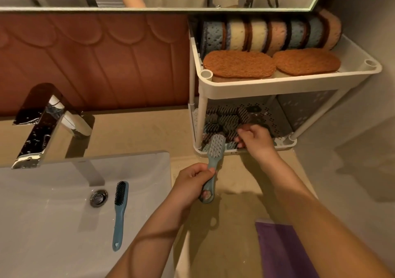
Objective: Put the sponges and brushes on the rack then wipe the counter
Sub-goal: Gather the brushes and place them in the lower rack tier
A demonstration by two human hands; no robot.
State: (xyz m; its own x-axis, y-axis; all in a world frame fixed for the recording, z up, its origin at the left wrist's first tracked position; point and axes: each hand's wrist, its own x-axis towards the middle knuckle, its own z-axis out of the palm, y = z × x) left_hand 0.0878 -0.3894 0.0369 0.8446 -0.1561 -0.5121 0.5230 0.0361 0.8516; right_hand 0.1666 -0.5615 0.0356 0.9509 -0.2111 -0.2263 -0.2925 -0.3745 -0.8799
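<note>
Looking down on a beige counter [149, 132], hemmed by a white sink [53, 224] on the left, a grey wall on the right and a brown panelled backsplash behind. Open strip of counter between sink edge and wall, with a purple cloth [277, 245] lying flat at the near right.

In the back right corner, against the wall, a white two-tier rack [299, 85]. On the upper tier, a row of sponges [258, 36] standing on edge along the back, blue, cream and tan, pressed together. In front of them, two brown scouring pads [239, 67] lying flat side by side. On the lower tier, a heap of grey-bristled brushes [226, 119] at the left end, perforated floor showing toward the right.

Left hand [192, 179] above the counter just in front of the rack, fingers wrapped round the handle of a blue-grey brush [215, 149], bristle head overlapping the lower tier's front rim. Right hand [256, 140] reaching over that rim into the lower tier, fingers curled among the brushes; cannot tell whether gripping one.

In the sink, a second blue brush [120, 213] with black bristles, lying just right of the drain [98, 198], near a chrome faucet [47, 123].
</note>
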